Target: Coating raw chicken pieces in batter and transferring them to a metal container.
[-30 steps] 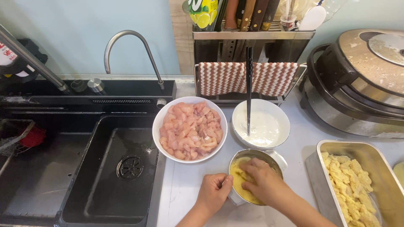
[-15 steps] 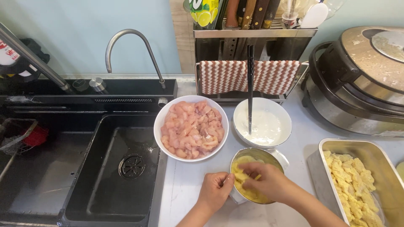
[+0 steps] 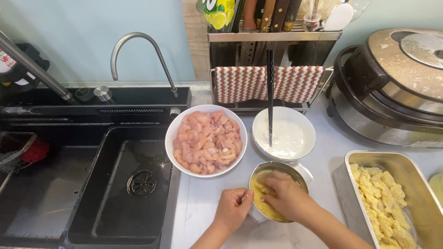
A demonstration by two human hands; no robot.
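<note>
My left hand grips the near left side of a small metal bowl that holds yellow batter. My right hand reaches into that bowl, fingers down in the batter; what they hold is hidden. Just behind on the left stands a white bowl of raw pink chicken pieces. To the right of it a white bowl holds white batter, with black chopsticks standing in it. A metal tray at the right holds several yellow coated pieces.
A black sink with a curved tap fills the left. A striped cloth hangs on a knife rack at the back. A large round metal cooker stands at the back right.
My right hand has shifted slightly within the small metal bowl, fingers working in the batter. My left hand stays on the bowl's side.
</note>
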